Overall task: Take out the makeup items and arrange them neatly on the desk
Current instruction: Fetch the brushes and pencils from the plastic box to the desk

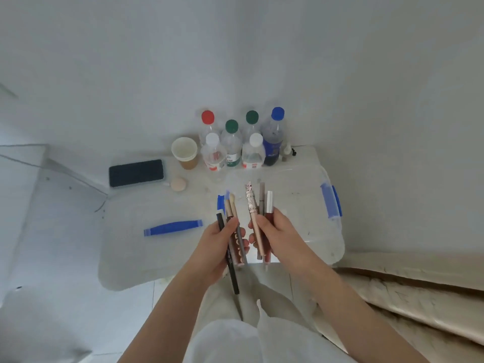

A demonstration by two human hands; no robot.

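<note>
Left hand (220, 247) grips a bundle of pencils and brushes (234, 242); right hand (272, 231) grips three more sticks (258, 221), all held above the box lid (301, 205). Best lay them singly, parallel, tips aligned, evenly spaced.

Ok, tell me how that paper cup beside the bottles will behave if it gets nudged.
The paper cup looks empty and thin-walled, so it is probably light and would slide or tip easily. It stands upright close to a clear bottle, which might stop it going right. A firm squeeze would likely dent it.

Bottles (231, 145) stand behind the box lid (293, 184), phone (136, 172) at left.
</note>
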